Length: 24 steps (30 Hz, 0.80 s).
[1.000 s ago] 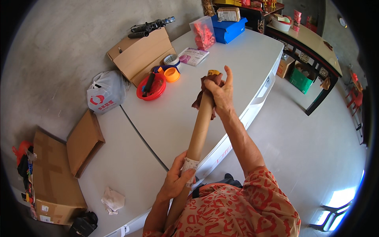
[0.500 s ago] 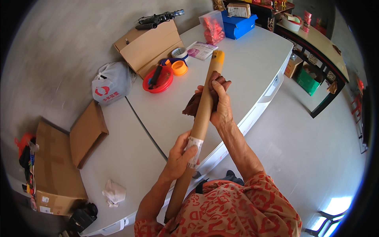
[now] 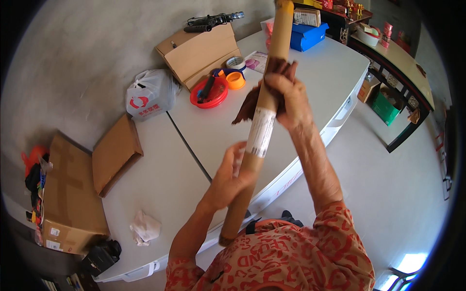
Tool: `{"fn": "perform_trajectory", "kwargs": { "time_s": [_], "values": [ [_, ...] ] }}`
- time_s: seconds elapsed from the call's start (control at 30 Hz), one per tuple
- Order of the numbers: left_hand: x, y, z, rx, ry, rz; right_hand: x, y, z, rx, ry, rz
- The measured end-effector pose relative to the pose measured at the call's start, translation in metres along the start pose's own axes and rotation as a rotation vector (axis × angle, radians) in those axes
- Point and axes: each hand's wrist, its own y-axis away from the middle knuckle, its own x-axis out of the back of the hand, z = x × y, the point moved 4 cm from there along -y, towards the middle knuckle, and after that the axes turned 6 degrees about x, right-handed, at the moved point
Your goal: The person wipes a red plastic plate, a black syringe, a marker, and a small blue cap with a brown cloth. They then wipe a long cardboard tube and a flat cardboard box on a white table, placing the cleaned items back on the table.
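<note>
A long brown cardboard tube (image 3: 279, 43) slants across the middle of the view, its lower end near my shirt. A white label (image 3: 261, 133) with a barcode is stuck round its middle. Above this label, my right hand (image 3: 291, 99) grips a dark brown cloth (image 3: 249, 105) that wraps the tube. Lower down, my left hand (image 3: 226, 180) holds the tube below the label, thumb across the front and fingers behind. Some of those fingers are blurred or hidden by the tube.
Beneath is a light grey table (image 3: 160, 184). On it are a red basin (image 3: 213, 101), an orange ring (image 3: 236, 80), a tape roll (image 3: 236, 63), open cardboard boxes (image 3: 73, 194), a white plastic bag (image 3: 151, 94), crumpled tissue (image 3: 145, 227) and a blue box (image 3: 309, 36).
The tube has moved up and away from me, its top reaching the upper edge. My left hand now sits below the label instead of on it. The cloth is nearer the label.
</note>
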Motion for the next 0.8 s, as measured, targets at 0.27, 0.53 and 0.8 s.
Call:
{"fn": "perform_trajectory", "kwargs": {
  "time_s": [0.27,0.53,0.8],
  "values": [
    [-0.017,0.020,0.015,0.278,0.129,0.052,-0.063,0.004,-0.001,0.004,0.151,-0.210],
    [-0.004,0.025,-0.020,0.172,0.218,0.086,-0.044,0.068,0.067,-0.184,0.581,-0.235],
    [0.041,0.068,0.066,-0.434,-0.927,0.521,-0.058,0.065,0.030,0.445,1.259,-0.823]
  ]
}}
